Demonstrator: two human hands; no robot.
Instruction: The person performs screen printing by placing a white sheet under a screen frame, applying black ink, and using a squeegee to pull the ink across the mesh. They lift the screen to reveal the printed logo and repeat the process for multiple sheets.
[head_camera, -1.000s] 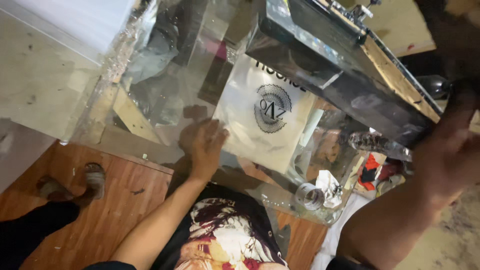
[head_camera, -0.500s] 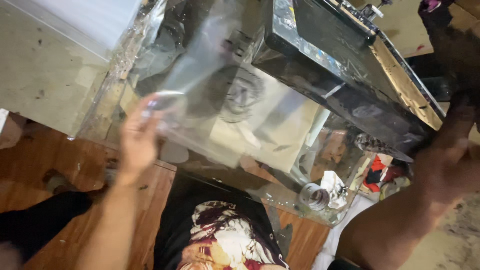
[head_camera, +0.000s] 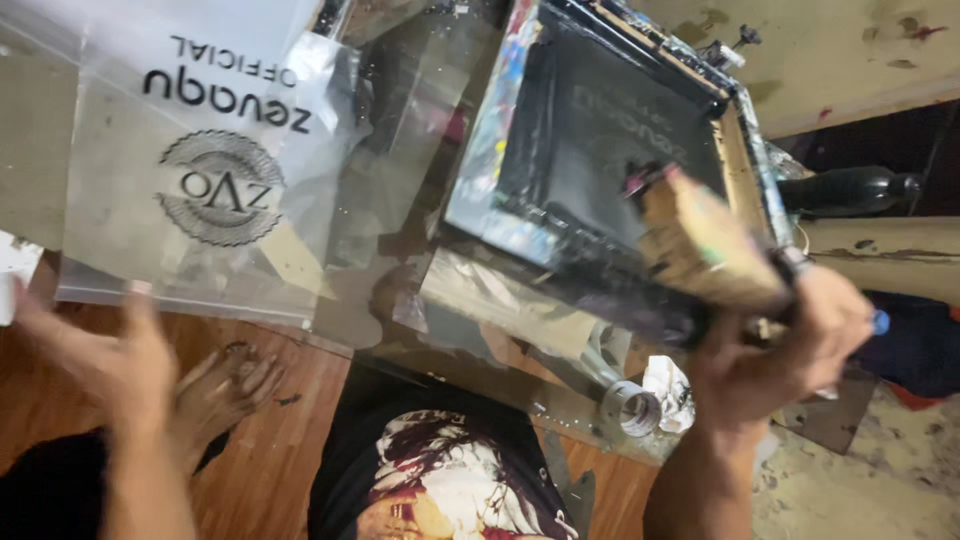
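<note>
A clear plastic bag (head_camera: 200, 170) with a black printed round emblem lies flat at the upper left on the glass table. My left hand (head_camera: 110, 360) is blurred, fingers spread, just below the bag's near edge and holding nothing. My right hand (head_camera: 790, 340) grips a wooden squeegee (head_camera: 700, 240), tilted over the near corner of the black printing screen frame (head_camera: 600, 130). More clear plastic sheets (head_camera: 500, 300) lie beneath the frame's near side.
A tape roll (head_camera: 632, 408) and crumpled white paper (head_camera: 668, 385) sit by the table's near edge. A dark bottle (head_camera: 850, 190) lies right of the frame. Below the glass are my bare foot (head_camera: 220, 385) on the wooden floor (head_camera: 290, 450) and my patterned shirt (head_camera: 440, 480).
My left hand carried the printed bag from the middle of the table to the far left and came off it. My right hand has raised the squeegee into view.
</note>
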